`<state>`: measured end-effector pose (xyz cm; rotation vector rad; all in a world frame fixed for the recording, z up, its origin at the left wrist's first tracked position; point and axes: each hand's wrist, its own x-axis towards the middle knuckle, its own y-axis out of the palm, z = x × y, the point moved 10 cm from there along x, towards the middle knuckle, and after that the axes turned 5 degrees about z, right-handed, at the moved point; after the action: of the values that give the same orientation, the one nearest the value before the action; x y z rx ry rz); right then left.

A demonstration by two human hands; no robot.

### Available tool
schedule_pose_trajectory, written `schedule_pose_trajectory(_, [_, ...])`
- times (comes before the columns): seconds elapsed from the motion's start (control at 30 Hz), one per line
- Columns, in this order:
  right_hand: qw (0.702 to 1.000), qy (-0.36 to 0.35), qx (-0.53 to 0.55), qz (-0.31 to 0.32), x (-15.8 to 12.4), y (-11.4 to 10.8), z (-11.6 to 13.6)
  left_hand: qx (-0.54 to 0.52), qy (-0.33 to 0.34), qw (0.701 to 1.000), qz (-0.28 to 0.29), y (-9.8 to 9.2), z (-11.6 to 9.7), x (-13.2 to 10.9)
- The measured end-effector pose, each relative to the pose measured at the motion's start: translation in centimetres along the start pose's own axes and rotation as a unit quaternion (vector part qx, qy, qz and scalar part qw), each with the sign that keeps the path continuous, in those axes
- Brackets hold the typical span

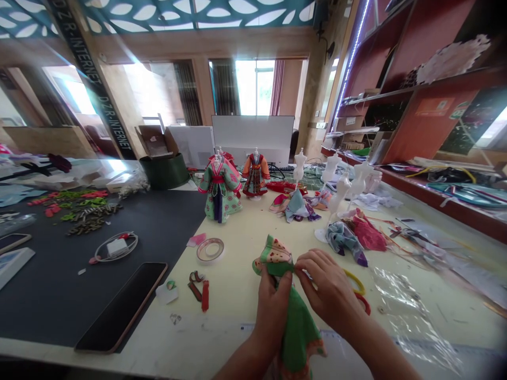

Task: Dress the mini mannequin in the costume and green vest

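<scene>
A small green cloth garment (298,322) with a cream, red-spotted part hangs from my left hand (273,298), whose thumb and fingers grip its upper part. My right hand (327,279) pinches the green edge at the right side of that part, with the fingertips close together. Below the hands the green cloth drapes toward the front of the table, over a clear ruler (336,340). Scissors with yellow and red handles (361,303) lie partly hidden behind my right hand and forearm.
Dressed mannequins (219,192) and white bare ones (300,166) stand farther back. Cloth pieces (366,229) and a plastic bag (407,311) lie right. A tape roll (210,249), red and dark strips (205,295), a phone (122,306) and a coiled cable (116,247) lie left.
</scene>
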<state>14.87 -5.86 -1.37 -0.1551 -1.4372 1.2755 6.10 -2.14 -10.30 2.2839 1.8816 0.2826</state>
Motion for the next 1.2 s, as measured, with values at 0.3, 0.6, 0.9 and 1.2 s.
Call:
schedule_pose_trajectory(0.3, [1.000, 0.002, 0.016, -0.012, -0.3, -0.4, -0.1, 0.001, 0.001, 1.000, 0.004, 0.2, -0.3, 0.1])
schedule_pose_trajectory(0.6, [0.999, 0.007, 0.021, -0.026, -0.3, -0.2, 0.0, 0.000, 0.015, 1.000, 0.011, 0.2, -0.2, 0.1])
schedule_pose_trajectory(0.9, [0.997, 0.020, 0.070, 0.000, -1.0, 0.0, -0.1, -0.049, -0.017, 0.998, 0.023, -0.1, 0.7, 0.3])
schedule_pose_trajectory(1.2, [0.998, 0.008, 0.064, 0.013, -1.8, 0.1, 0.5, -0.213, -0.095, 0.970, 0.066, 0.7, 3.3, 0.5])
